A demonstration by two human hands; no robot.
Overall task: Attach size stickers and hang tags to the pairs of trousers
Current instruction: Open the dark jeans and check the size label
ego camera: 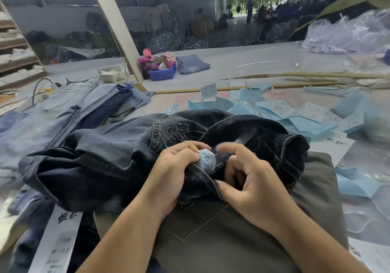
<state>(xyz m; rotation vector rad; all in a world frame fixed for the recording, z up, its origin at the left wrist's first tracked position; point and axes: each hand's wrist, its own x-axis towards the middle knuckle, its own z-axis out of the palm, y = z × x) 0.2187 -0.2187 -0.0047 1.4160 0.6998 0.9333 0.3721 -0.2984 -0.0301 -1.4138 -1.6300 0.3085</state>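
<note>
A dark blue pair of jeans (pixel 109 156) lies bunched across the table in front of me, on top of a grey-green pair (pixel 232 230). My left hand (pixel 173 171) grips the jeans' waistband and pinches a small pale-blue printed tag (pixel 207 161) against it. My right hand (pixel 251 180) is just right of the tag, thumb pressed on the waistband edge and fingers curled at the fabric; its fingertips are blurred. Loose pale-blue hang tags (pixel 285 112) lie scattered beyond the jeans.
A stack of light-blue jeans (pixel 69 108) lies to the left. A blue bin (pixel 162 74) and folded jeans (pixel 192 63) sit at the table's far side. White paper strips (pixel 57 241) lie near left. A clear plastic bag pile (pixel 348 34) is far right.
</note>
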